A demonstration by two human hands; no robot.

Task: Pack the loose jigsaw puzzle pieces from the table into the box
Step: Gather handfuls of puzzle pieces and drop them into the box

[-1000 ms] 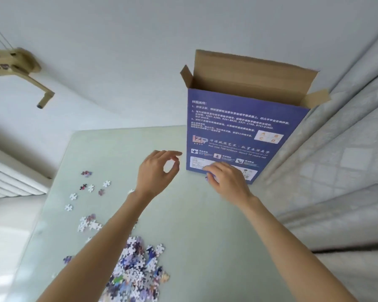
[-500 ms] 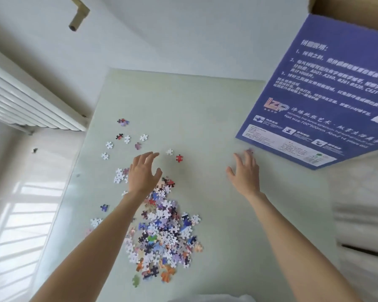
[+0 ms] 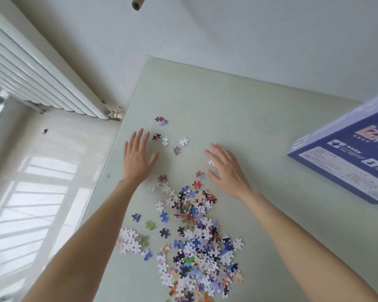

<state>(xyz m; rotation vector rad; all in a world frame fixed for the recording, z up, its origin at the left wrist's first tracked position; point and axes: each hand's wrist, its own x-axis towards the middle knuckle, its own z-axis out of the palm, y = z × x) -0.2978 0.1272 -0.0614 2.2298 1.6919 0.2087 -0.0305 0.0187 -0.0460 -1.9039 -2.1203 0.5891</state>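
Hands [image 3: 138, 159] [image 3: 226, 168] flat, flanking puzzle pieces [image 3: 192, 243]; box [image 3: 345, 162] at right edge.

Home room: radiator [image 3: 42, 75], tiled floor [image 3: 37, 171]

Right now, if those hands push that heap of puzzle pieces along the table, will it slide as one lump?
Probably not. The pile of puzzle pieces lies loose, so it would likely spread and shed strays. The pieces look thin and flat, so probably light and unlikely to roll. The table looks smooth; they should slide easily.
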